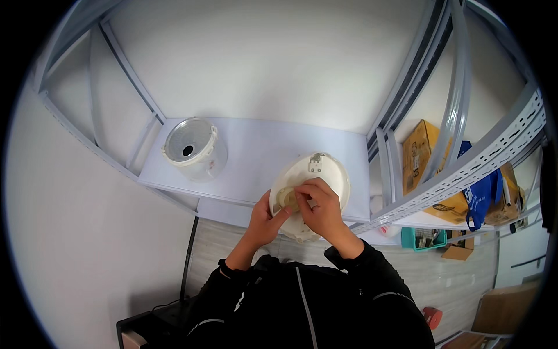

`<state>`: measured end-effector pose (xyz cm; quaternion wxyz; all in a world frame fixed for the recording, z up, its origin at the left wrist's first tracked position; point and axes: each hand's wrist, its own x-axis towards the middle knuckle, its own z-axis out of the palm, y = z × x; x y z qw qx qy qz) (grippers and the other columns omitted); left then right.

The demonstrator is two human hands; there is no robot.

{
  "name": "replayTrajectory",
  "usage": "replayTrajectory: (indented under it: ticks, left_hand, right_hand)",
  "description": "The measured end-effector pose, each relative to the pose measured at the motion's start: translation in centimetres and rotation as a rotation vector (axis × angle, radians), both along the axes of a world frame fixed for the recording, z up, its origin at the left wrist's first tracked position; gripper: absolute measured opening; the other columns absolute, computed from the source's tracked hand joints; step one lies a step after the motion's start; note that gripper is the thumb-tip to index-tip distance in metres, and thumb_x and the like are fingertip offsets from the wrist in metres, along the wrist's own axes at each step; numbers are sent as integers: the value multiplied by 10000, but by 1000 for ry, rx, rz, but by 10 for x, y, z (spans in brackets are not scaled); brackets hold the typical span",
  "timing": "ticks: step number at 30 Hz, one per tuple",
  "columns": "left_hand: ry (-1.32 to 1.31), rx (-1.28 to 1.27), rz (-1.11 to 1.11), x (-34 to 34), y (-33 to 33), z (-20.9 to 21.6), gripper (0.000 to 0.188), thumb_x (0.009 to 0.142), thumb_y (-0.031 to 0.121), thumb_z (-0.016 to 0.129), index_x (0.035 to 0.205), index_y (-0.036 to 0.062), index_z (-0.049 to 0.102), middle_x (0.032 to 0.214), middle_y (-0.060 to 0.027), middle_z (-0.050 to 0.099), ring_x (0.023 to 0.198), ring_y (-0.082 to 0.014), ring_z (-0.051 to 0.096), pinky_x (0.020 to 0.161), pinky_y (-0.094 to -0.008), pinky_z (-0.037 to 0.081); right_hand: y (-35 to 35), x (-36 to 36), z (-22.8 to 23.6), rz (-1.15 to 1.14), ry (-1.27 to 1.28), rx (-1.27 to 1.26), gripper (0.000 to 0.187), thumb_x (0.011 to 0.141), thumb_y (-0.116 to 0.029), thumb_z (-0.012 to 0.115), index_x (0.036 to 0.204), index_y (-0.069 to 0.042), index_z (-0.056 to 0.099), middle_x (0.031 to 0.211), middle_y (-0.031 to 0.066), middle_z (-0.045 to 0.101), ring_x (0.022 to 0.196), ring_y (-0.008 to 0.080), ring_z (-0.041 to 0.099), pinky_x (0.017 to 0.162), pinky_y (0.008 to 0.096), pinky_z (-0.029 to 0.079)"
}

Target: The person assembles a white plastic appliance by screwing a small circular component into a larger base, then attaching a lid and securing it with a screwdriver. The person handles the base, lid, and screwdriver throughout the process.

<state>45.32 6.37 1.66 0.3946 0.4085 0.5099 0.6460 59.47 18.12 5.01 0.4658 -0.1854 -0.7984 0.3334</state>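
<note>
A white, round, lid-like part (334,171) is tilted up in front of me at the shelf's front edge. It has a small metal bracket near its far rim and a cream-coloured ring (283,198) near its middle. My left hand (268,223) grips its left side, thumb on the face and fingers behind the rim. With fingertips pinched together, my right hand (321,210) works at the ring; what is between them is hidden. Left of both hands, a white translucent bucket-like container (200,164) stands on the shelf, its top uncovered and a dark round hole inside.
The pale shelf (250,145) sits between grey metal uprights. A perforated rail (459,180) curves along the right. Past it are yellow cardboard boxes (419,152), a blue bag (481,200) and a teal basket (423,238). A red object (432,317) lies on the floor.
</note>
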Motion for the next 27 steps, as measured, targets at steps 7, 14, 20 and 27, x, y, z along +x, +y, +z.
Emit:
replayTrajectory:
  ticks: [7, 14, 20, 27]
  left_hand:
    - [-7, 15, -19, 6, -1, 3, 429, 1024, 109, 705, 1415, -5, 571, 1272, -78, 696, 1148, -140, 652, 991, -321, 539]
    - [44, 10, 27, 7, -1, -3, 371, 1031, 111, 701, 1368, -16, 615, 1215, -76, 722, 1104, -143, 660, 960, -317, 540]
    - [48, 13, 27, 7, 1, -8, 503, 1038, 79, 674, 1494, -36, 496, 1330, -110, 670, 1189, -160, 637, 1019, -324, 525]
    - [42, 7, 62, 5, 4, -14, 595, 1044, 78, 661, 1564, -31, 394, 1404, -135, 621, 1273, -192, 613, 1059, -345, 520]
  right_hand:
    - [-2, 7, 1, -9, 5, 4, 143, 853, 51, 761, 973, -22, 736, 986, 96, 700, 763, 251, 722, 661, 329, 596]
    - [-4, 13, 5, -26, -34, -13, 121, 856, 29, 766, 951, -39, 738, 944, 81, 692, 723, 241, 699, 630, 324, 574]
    - [-2, 19, 8, -19, -147, -88, 72, 883, -25, 767, 953, -40, 758, 912, 84, 696, 682, 248, 686, 608, 341, 549]
    - [0, 27, 12, 70, -306, -73, 281, 864, -113, 815, 1139, -81, 772, 953, 84, 675, 792, 294, 681, 712, 393, 565]
